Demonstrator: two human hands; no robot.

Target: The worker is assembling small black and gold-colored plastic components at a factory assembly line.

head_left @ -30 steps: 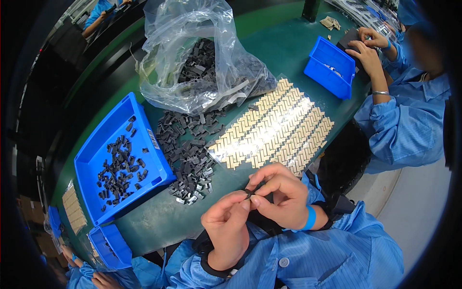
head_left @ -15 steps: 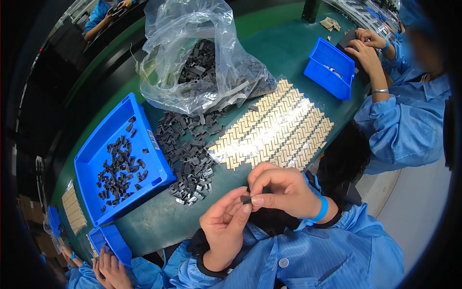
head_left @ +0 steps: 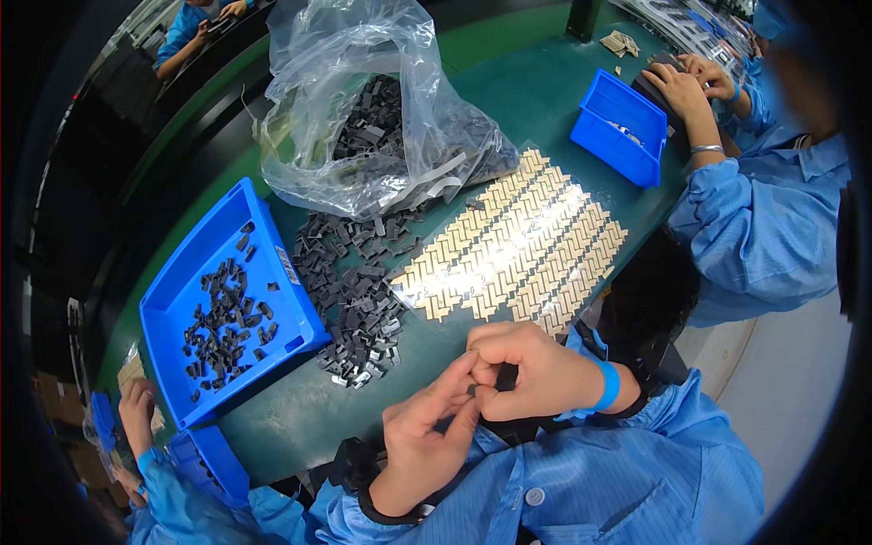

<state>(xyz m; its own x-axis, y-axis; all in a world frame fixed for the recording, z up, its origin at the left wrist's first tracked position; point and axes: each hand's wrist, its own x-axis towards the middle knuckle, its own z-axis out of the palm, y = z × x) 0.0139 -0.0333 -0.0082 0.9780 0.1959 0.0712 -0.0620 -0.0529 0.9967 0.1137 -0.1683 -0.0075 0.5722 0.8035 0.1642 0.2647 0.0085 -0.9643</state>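
Observation:
In front of my chest, both hands meet at the fingertips around a small black piece [head_left: 472, 390], mostly hidden by the fingers. My left hand [head_left: 424, 445] pinches it from the left with thumb and fingers. From the right, my right hand [head_left: 538, 374], a blue band at its wrist, closes thumb and curled fingers on the same spot. Beyond them lies a clear sheet of tan L-shaped strips [head_left: 509, 241] in slanted rows. Left of that sheet spreads a loose pile of small black pieces [head_left: 350, 282].
A blue tray [head_left: 163, 282] with scattered black pieces stands at left, and a clear plastic bag [head_left: 418, 54] of black pieces behind. At right, a co-worker's hands are near a blue bin [head_left: 627, 159]. Another co-worker's arm reaches over a small blue bin [head_left: 213, 459] at lower left.
My hands have drawn closer together, my right fingers curling in and covering more of the black piece. The lower-left co-worker's hand has moved up toward a tan sheet.

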